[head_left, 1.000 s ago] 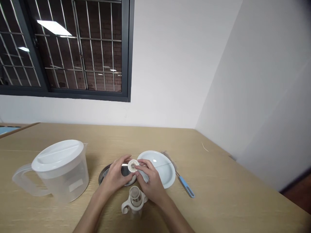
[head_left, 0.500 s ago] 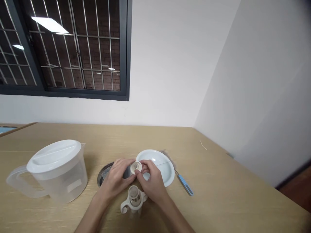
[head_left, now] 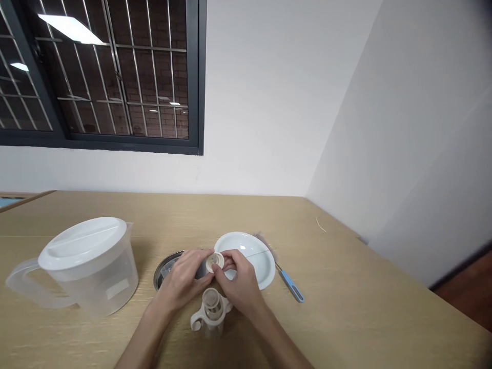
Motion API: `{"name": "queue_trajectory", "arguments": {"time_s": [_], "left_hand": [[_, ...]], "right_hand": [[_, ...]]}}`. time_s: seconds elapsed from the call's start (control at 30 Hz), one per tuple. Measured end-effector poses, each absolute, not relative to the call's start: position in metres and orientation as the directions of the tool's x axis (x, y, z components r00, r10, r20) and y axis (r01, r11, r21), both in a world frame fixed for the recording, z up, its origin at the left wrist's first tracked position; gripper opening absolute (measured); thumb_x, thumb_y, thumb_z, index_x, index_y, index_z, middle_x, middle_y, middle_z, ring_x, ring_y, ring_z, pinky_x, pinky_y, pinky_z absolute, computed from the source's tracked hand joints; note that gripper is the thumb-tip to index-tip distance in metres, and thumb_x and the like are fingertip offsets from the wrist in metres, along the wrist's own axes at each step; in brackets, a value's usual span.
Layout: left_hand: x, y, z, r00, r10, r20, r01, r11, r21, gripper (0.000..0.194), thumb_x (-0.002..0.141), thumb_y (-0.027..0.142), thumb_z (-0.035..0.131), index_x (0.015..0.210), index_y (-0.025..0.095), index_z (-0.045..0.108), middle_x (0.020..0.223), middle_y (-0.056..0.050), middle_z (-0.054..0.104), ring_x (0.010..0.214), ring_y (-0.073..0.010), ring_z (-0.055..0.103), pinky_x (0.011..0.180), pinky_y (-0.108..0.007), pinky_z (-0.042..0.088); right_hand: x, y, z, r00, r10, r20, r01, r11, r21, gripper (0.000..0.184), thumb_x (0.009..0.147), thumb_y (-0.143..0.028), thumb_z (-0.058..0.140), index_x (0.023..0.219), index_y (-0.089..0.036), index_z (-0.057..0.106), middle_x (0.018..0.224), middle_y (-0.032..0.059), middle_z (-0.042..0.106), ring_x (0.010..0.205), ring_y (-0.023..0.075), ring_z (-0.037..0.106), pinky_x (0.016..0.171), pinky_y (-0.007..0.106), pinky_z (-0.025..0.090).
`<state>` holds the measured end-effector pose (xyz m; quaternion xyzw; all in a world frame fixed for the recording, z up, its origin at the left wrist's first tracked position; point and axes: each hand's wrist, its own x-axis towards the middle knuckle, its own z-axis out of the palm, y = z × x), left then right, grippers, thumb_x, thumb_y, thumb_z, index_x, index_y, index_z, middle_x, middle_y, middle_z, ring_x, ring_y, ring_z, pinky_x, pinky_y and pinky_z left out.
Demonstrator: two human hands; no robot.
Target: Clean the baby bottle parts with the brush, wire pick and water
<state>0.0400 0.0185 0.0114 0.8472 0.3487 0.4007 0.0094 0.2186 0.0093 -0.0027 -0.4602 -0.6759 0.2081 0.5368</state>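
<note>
My left hand (head_left: 183, 281) and my right hand (head_left: 238, 282) both hold a small round cream-coloured cap (head_left: 214, 262) between their fingertips, above a metal dish (head_left: 166, 270). Just in front of the hands stands a small clear bottle with a white handle ring (head_left: 210, 312), its mouth uncovered. A white plate (head_left: 255, 254) lies right behind my right hand.
A large translucent pitcher with a white lid (head_left: 85, 265) stands at the left on the wooden table (head_left: 365, 318). A brush with a blue handle (head_left: 290, 285) lies to the right of the plate. White walls meet at the table's far right corner.
The hands have drawn slightly closer together around the cap, and it has tilted a little. The view has shifted slightly downward.
</note>
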Motion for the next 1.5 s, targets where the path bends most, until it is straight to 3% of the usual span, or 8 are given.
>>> {"name": "queue_trajectory", "arguments": {"time_s": [0.33, 0.5, 1.0, 1.2, 1.33, 1.5], "left_hand": [[0.044, 0.018, 0.005, 0.491, 0.589, 0.642, 0.563, -0.777, 0.283, 0.049, 0.085, 0.012, 0.054, 0.13, 0.028, 0.048, 0.114, -0.004, 0.068, 0.107, -0.0199, 0.063, 0.095, -0.034, 0.049], [0.043, 0.019, 0.004, 0.472, 0.571, 0.672, 0.56, -0.783, 0.272, 0.044, 0.086, 0.016, 0.054, 0.129, 0.027, 0.049, 0.113, -0.005, 0.069, 0.105, -0.0206, 0.065, 0.096, -0.036, 0.05], [0.042, 0.012, 0.012, 0.371, 0.695, 0.616, 0.612, -0.682, 0.401, 0.044, 0.084, 0.029, 0.064, 0.125, 0.026, 0.049, 0.12, -0.004, 0.067, 0.109, -0.0207, 0.065, 0.094, -0.032, 0.051], [0.041, 0.016, 0.006, 0.42, 0.639, 0.644, 0.58, -0.735, 0.351, 0.043, 0.086, 0.033, 0.064, 0.126, 0.027, 0.05, 0.121, -0.003, 0.068, 0.113, -0.0209, 0.063, 0.099, -0.034, 0.049], [0.041, 0.017, 0.002, 0.451, 0.568, 0.688, 0.558, -0.782, 0.279, 0.044, 0.086, 0.031, 0.065, 0.128, 0.027, 0.049, 0.121, -0.003, 0.068, 0.114, -0.0204, 0.063, 0.103, -0.035, 0.047], [0.044, 0.015, 0.009, 0.389, 0.556, 0.734, 0.585, -0.765, 0.269, 0.046, 0.084, 0.031, 0.068, 0.125, 0.025, 0.049, 0.115, -0.004, 0.069, 0.105, -0.0201, 0.066, 0.092, -0.033, 0.053]], "right_hand": [[0.216, 0.009, -0.003, 0.039, 0.862, 0.505, 0.391, 0.452, -0.802, 0.015, 0.082, -0.03, 0.065, 0.09, -0.02, 0.058, 0.08, 0.0032, 0.064, 0.068, 0.0165, 0.062, 0.06, 0.026, 0.052], [0.216, 0.008, -0.003, 0.059, 0.861, 0.504, 0.417, 0.438, -0.796, 0.016, 0.083, -0.032, 0.065, 0.09, -0.02, 0.059, 0.079, 0.0027, 0.064, 0.063, 0.0151, 0.059, 0.058, 0.026, 0.05], [0.217, 0.003, 0.002, 0.009, 0.896, 0.444, 0.308, 0.42, -0.854, 0.02, 0.087, -0.035, 0.059, 0.099, -0.02, 0.056, 0.086, 0.0052, 0.067, 0.07, 0.0176, 0.064, 0.063, 0.028, 0.053], [0.216, 0.003, 0.004, 0.026, 0.93, 0.367, 0.189, 0.356, -0.915, 0.019, 0.087, -0.038, 0.058, 0.093, -0.021, 0.053, 0.067, -0.0013, 0.061, 0.059, 0.0152, 0.06, 0.054, 0.025, 0.05], [0.217, 0.002, 0.006, 0.05, 0.937, 0.345, 0.181, 0.331, -0.926, 0.019, 0.086, -0.038, 0.059, 0.089, -0.02, 0.051, 0.065, -0.0036, 0.058, 0.053, 0.0122, 0.055, 0.05, 0.023, 0.046], [0.222, 0.002, 0.009, -0.001, 0.95, 0.312, 0.06, 0.312, -0.948, 0.027, 0.091, -0.045, 0.054, 0.094, -0.019, 0.054, 0.07, -0.001, 0.06, 0.062, 0.0145, 0.059, 0.058, 0.025, 0.048]]}}
